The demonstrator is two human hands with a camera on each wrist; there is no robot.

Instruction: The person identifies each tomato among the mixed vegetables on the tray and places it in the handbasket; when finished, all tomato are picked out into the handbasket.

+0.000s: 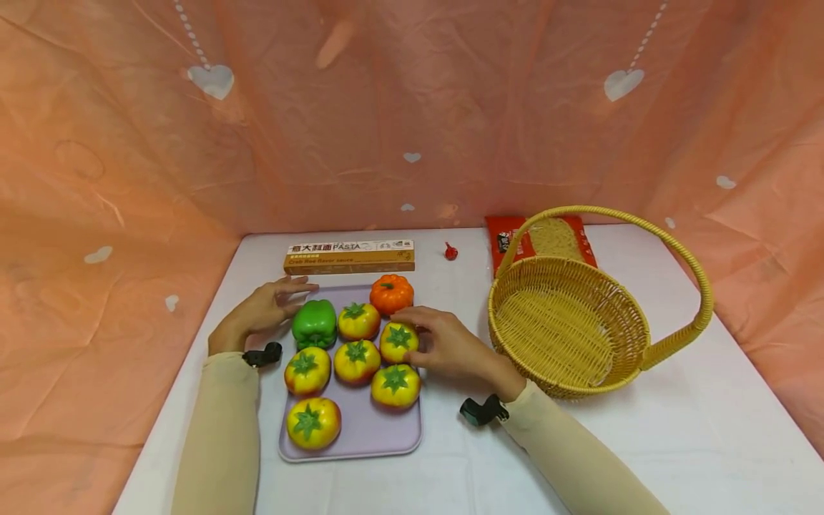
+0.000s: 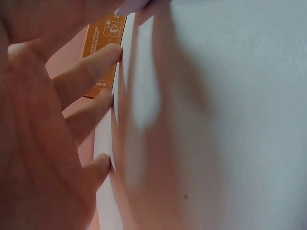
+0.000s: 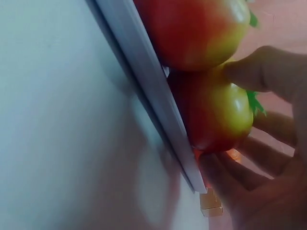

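Note:
In the head view my right hand (image 1: pixel 450 345) grips a yellow-and-red tomato (image 1: pixel 398 340) with a green leafy top, at the right side of a lilac tray (image 1: pixel 380 443). Thumb and fingers curl round that tomato (image 3: pixel 216 112) in the right wrist view, beside another one near the tray's rim. Several similar tomatoes lie on the tray, along with a green bell pepper (image 1: pixel 314 323) and a small orange pumpkin (image 1: pixel 391 294). Left of the pepper, my left hand (image 1: pixel 262 307) has its fingers extended by the tray's upper left edge; its fingertips (image 2: pixel 113 48) meet the white tabletop.
Behind the tray lies a pasta box (image 1: pixel 350 262). A small red item (image 1: pixel 450 252) lies to its right. A yellow wicker basket (image 1: pixel 547 336) with a tall handle stands at the right, partly in front of a red packet (image 1: pixel 560 239). Pink curtain (image 1: pixel 412 107) hangs behind the table.

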